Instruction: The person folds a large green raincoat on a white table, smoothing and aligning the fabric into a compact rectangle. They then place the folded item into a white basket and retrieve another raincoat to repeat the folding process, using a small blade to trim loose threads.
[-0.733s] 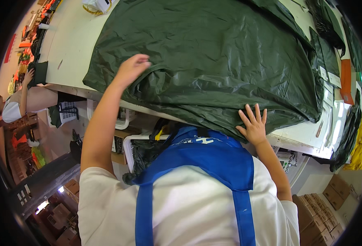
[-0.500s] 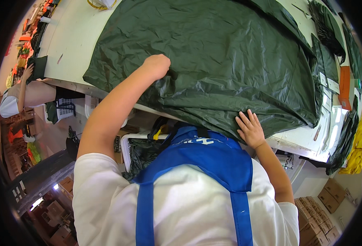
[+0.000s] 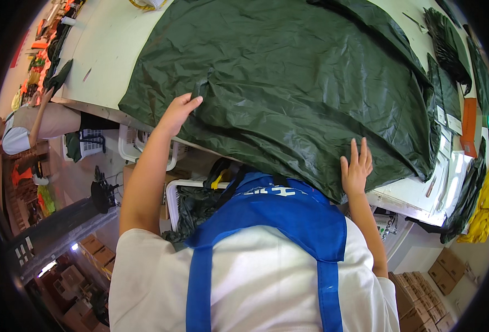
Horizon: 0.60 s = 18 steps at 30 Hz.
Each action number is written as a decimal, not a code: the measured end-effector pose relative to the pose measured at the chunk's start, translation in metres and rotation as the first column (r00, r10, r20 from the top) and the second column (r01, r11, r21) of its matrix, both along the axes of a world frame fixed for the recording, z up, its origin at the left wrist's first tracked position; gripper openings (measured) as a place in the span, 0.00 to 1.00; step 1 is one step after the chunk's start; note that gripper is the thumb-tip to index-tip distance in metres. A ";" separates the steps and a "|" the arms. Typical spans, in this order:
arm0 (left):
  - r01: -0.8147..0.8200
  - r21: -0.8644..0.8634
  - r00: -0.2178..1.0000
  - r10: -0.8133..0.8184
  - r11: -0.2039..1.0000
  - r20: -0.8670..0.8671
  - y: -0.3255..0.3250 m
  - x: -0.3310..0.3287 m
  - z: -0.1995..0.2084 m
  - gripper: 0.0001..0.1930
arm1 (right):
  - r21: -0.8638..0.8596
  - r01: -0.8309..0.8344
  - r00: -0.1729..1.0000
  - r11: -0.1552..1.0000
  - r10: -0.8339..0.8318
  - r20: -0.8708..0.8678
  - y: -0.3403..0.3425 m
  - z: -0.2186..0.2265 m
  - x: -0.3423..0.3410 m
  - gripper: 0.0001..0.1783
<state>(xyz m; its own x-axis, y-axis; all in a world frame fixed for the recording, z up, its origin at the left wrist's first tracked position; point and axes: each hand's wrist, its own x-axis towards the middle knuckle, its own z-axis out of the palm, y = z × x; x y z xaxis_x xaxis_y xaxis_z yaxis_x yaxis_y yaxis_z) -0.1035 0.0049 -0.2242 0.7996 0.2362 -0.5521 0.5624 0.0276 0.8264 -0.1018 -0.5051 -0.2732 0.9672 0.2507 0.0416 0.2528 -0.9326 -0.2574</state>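
A large piece of shiny dark green waterproof fabric (image 3: 277, 83) spreads over the white table in front of me, wrinkled, its near edge hanging over the table's front edge by my apron. On its near left part my left hand (image 3: 179, 113) is closed, thumb against fingers, pinching the fabric where a fold rises. My right hand (image 3: 357, 169) rests on the near right part with its fingers spread and stretched out, holding nothing.
The white table (image 3: 103, 55) carries more dark green pieces (image 3: 446, 41) and an orange box (image 3: 469, 127) at the right. Below the front edge stands a white basket (image 3: 171, 202) with dark fabric. Another person (image 3: 45, 122) works at the far left. Yellow fabric (image 3: 485, 202) hangs at the right.
My left hand has moved left and a little nearer to me, and a fold now stands up beside it. My right hand has shifted slightly right and up, fingers still spread.
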 end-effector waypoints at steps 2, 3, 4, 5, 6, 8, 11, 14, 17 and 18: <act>0.016 0.051 0.973 -0.028 0.999 0.228 -0.005 -0.006 0.001 0.16 | -0.199 0.111 0.990 0.974 -0.092 0.103 0.000 -0.007 0.013 0.35; -0.035 -0.039 0.939 0.046 0.999 0.341 -0.011 -0.004 0.009 0.18 | -0.317 0.229 0.973 0.920 -0.219 0.067 -0.003 -0.011 0.021 0.37; -0.010 0.147 0.954 -0.034 0.989 0.299 -0.007 -0.006 0.003 0.19 | -0.345 0.350 0.931 0.871 -0.366 0.020 -0.012 -0.015 0.029 0.37; 0.016 0.327 0.966 -0.100 0.945 0.240 0.000 -0.010 -0.010 0.21 | -0.378 0.455 0.866 0.806 -0.499 -0.022 -0.023 -0.020 0.037 0.37; 0.052 0.494 0.974 -0.154 0.868 0.167 0.005 -0.017 -0.025 0.23 | -0.362 0.481 0.858 0.799 -0.513 0.009 -0.036 -0.030 0.040 0.37; 0.300 0.477 0.953 -0.277 0.826 -0.120 -0.002 -0.025 -0.028 0.32 | -0.358 0.510 0.847 0.782 -0.530 0.048 -0.045 -0.040 0.041 0.38; -0.243 -0.531 0.958 0.115 0.812 -0.263 0.012 -0.024 0.000 0.28 | -0.375 0.521 0.841 0.767 -0.537 0.068 -0.054 -0.045 0.042 0.38; -0.045 -0.350 0.991 -0.002 0.936 -0.131 0.026 -0.019 -0.016 0.24 | -0.391 0.522 0.839 0.758 -0.538 0.076 -0.053 -0.044 0.043 0.37; -0.034 0.051 0.998 0.037 0.998 -0.050 -0.007 0.009 -0.013 0.22 | -0.392 0.521 0.840 0.758 -0.537 0.077 -0.052 -0.043 0.043 0.37; -0.172 -0.076 0.985 0.173 0.982 0.006 -0.018 0.021 -0.011 0.21 | -0.392 0.518 0.841 0.760 -0.536 0.074 -0.053 -0.043 0.044 0.37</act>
